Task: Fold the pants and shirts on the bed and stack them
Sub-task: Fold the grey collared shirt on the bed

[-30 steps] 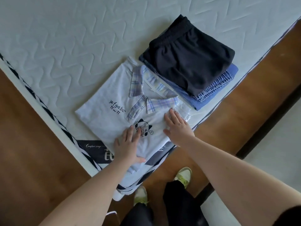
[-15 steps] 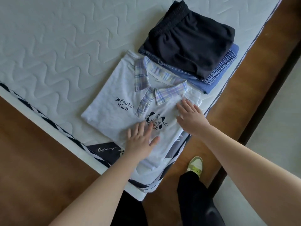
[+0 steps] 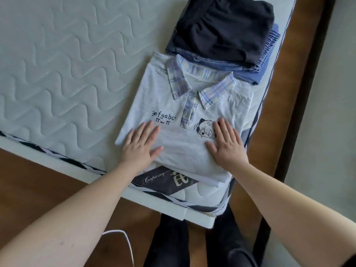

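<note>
Matt cloth shirt (image 3: 185,116), quilted mattress (image 3: 67,74).

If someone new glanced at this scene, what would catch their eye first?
Likely the folded pale polo shirt with its plaid collar, at the mattress corner, with the left hand and right hand flat on it. Just beyond sits a stack topped by a dark garment.

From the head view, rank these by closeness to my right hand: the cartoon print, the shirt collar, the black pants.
From the right hand:
1. Cartoon print, touching its fingers on the left.
2. Collar, farther up the shirt.
3. Black pants, atop the far stack.
</note>
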`<state>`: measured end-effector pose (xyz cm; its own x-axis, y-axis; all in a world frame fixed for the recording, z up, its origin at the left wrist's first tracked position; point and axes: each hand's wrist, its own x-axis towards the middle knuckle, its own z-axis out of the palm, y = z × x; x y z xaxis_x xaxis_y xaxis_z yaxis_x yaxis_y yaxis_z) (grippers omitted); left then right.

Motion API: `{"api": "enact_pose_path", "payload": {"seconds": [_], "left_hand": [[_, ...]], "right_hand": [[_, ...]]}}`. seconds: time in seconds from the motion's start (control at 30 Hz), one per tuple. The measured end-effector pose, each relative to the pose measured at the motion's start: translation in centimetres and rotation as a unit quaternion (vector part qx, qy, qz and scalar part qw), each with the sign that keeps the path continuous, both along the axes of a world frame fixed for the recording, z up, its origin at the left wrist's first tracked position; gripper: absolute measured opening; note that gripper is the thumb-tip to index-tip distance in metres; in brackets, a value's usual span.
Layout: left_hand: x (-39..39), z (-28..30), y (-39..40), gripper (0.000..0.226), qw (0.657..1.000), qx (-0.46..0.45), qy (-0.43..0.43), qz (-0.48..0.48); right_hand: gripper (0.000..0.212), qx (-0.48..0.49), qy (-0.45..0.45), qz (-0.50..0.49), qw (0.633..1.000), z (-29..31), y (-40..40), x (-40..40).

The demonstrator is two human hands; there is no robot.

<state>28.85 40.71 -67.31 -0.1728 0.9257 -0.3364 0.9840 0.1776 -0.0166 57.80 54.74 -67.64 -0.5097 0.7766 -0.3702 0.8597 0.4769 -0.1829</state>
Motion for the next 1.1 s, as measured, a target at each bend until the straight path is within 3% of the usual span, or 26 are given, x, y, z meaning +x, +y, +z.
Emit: {"api": "enact_pose_path", "payload": {"seconds": [0.17, 0.27, 0.37, 0.5, 0.57, 0.67, 0.73, 0.8, 0.9, 1.1], "left_hand": [[-2.8, 1.4, -1.7, 0.071, 0.998, 0.013, -0.036, 0.043], [-3.4, 2.3, -1.9, 0.064, 0.986, 0.067, -0.079, 0.134], [-3.4, 2.8, -1.6, 0.062, 0.912, 0.116, -0.189, 0.346], [-4.0, 2.8, -2.4, 0.050, 0.847, 0.103, -0.228, 0.469], [-4.7, 2.6, -2.5, 0.048, 0.819, 0.093, -0.258, 0.504], [-5.9, 2.4, -2.6, 0.038, 0.784, 0.095, -0.322, 0.522], [-6.9, 2.3, -2.6, 0.032, 0.812, 0.062, -0.325, 0.480], [-7.5, 2.6, -2.7, 0.029, 0.851, 0.011, -0.307, 0.425], [-8.2, 3.1, -3.0, 0.032, 0.884, -0.016, -0.289, 0.367], [-8.9, 4.2, -2.5, 0.036, 0.918, 0.017, -0.243, 0.313]], "right_hand": [[0.078, 0.011, -0.044, -0.081, 0.996, 1.4, 0.3, 2.6], [0.070, 0.010, 0.049, -0.185, 0.982, 3.0, -1.1, 0.6], [0.064, -0.033, 0.124, -0.413, 0.902, 4.7, -4.1, -0.4], [0.051, -0.168, 0.194, -0.531, 0.807, 5.7, -8.7, 1.1], [0.046, -0.205, 0.213, -0.529, 0.795, 5.6, -10.2, 1.8], [0.034, -0.193, 0.221, -0.510, 0.808, 5.5, -11.3, 1.8], [0.027, -0.188, 0.227, -0.501, 0.814, 5.2, -11.7, 1.5], [0.029, -0.198, 0.222, -0.495, 0.817, 5.0, -12.1, 1.3], [0.036, -0.196, 0.222, -0.515, 0.805, 4.9, -12.3, 1.6], [0.036, -0.157, 0.232, -0.537, 0.795, 6.6, -11.9, 2.6]]}}
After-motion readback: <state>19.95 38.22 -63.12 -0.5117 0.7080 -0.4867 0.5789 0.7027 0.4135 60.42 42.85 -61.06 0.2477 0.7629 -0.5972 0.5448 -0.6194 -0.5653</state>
